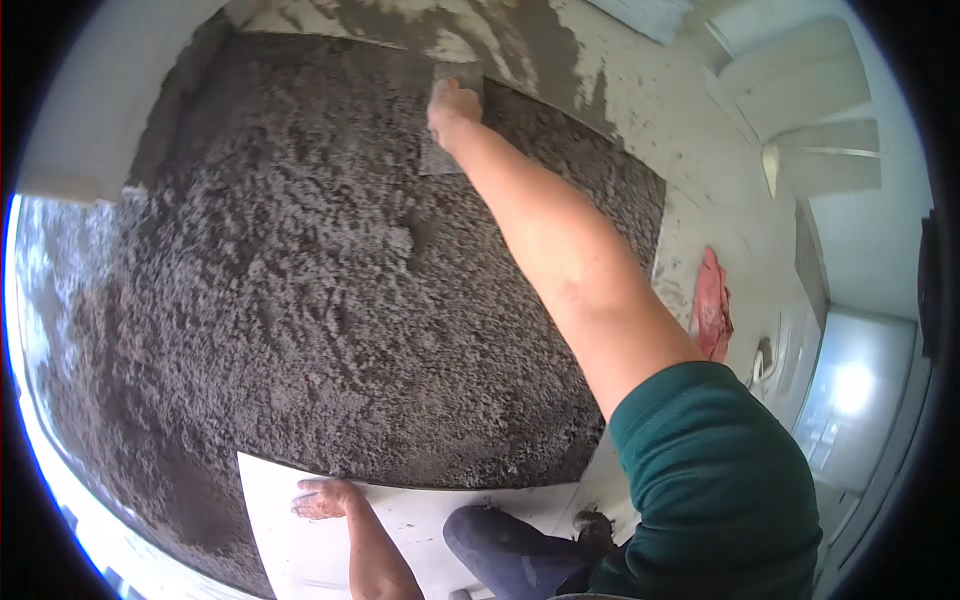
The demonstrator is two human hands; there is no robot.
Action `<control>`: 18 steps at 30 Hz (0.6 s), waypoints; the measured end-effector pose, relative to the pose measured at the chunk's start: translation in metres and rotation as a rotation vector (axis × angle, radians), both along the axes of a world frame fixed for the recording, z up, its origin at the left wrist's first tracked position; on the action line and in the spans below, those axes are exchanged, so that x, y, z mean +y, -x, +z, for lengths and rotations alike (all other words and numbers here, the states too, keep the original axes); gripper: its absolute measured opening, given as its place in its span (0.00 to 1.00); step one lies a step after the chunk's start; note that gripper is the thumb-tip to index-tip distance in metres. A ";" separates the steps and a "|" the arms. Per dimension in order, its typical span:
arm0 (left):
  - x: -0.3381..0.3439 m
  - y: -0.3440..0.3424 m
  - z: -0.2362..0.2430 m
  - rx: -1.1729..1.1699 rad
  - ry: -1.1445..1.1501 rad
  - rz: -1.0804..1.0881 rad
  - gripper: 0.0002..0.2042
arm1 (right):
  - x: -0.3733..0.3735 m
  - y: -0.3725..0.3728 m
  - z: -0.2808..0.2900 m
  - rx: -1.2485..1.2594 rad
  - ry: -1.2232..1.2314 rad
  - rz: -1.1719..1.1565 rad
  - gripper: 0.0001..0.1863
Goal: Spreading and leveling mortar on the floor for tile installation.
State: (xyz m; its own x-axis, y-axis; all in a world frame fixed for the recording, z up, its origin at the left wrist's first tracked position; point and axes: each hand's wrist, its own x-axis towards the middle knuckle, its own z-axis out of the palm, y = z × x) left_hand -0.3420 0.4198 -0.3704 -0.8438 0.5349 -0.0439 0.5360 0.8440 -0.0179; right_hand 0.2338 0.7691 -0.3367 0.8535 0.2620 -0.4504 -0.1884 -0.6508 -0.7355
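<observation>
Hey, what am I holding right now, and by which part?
Your right hand holds a flat grey trowel from above, midway along its length; any handle is hidden under the hand. Your left hand holds nothing, resting on the white slab.

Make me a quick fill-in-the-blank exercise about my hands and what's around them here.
The far hand, holding a flat, grey rectangular trowel, is the person's ____ one.
The left hand rests on a smooth, flat tile coloured ____.
The short fabric sleeve in view is ____.

Missing words: right; white; green.
</observation>
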 end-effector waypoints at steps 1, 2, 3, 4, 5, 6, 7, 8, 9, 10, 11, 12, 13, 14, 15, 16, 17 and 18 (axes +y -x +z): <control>-0.002 0.002 0.000 0.007 0.003 0.008 0.41 | -0.009 -0.003 0.001 0.001 0.008 -0.030 0.26; -0.005 0.011 -0.002 0.016 -0.026 0.011 0.41 | -0.018 0.001 0.003 0.052 -0.006 -0.028 0.26; -0.008 0.020 -0.002 0.025 -0.014 -0.020 0.41 | -0.031 0.002 0.007 0.102 -0.021 -0.028 0.26; -0.008 0.018 -0.004 0.028 -0.025 0.007 0.41 | -0.046 -0.003 0.011 0.091 -0.056 -0.020 0.27; -0.007 0.016 -0.004 0.032 -0.036 0.035 0.41 | -0.064 -0.013 0.010 0.092 -0.054 -0.041 0.27; -0.008 0.016 -0.003 0.036 -0.034 0.016 0.41 | -0.083 -0.022 0.012 0.082 -0.075 -0.057 0.27; -0.007 0.013 -0.004 0.021 -0.032 0.016 0.42 | -0.103 -0.038 0.013 0.062 -0.096 -0.073 0.28; -0.005 0.006 -0.004 0.002 -0.028 0.013 0.42 | -0.124 -0.061 0.009 0.050 -0.094 -0.095 0.28; -0.003 -0.001 -0.004 -0.009 -0.025 -0.008 0.42 | -0.146 -0.085 0.006 0.029 -0.096 -0.107 0.28; -0.001 -0.008 -0.001 -0.023 -0.009 0.005 0.42 | -0.169 -0.104 0.005 0.013 -0.095 -0.116 0.28; -0.001 -0.004 0.005 -0.018 0.003 0.026 0.43 | -0.188 -0.105 0.010 0.026 -0.091 -0.128 0.28; -0.003 0.006 0.004 -0.020 -0.028 0.035 0.43 | -0.207 -0.104 0.016 0.075 -0.117 -0.142 0.25; -0.004 0.009 0.003 -0.024 -0.027 0.026 0.43 | -0.227 -0.115 0.026 0.108 -0.144 -0.155 0.24; -0.003 0.012 0.003 0.004 -0.014 0.030 0.43 | -0.248 -0.127 0.023 0.060 -0.114 -0.171 0.24; -0.003 0.010 -0.001 0.022 0.000 0.032 0.43 | -0.273 -0.145 0.022 0.003 -0.083 -0.187 0.24; -0.003 0.012 -0.005 0.039 -0.029 0.035 0.42 | -0.289 -0.153 0.024 -0.021 -0.077 -0.250 0.24; -0.003 0.018 -0.005 0.050 -0.032 0.045 0.42 | -0.302 -0.157 0.025 -0.042 -0.072 -0.309 0.24; -0.003 0.018 -0.008 0.039 -0.029 0.032 0.42 | -0.308 -0.155 0.034 -0.052 -0.020 -0.385 0.25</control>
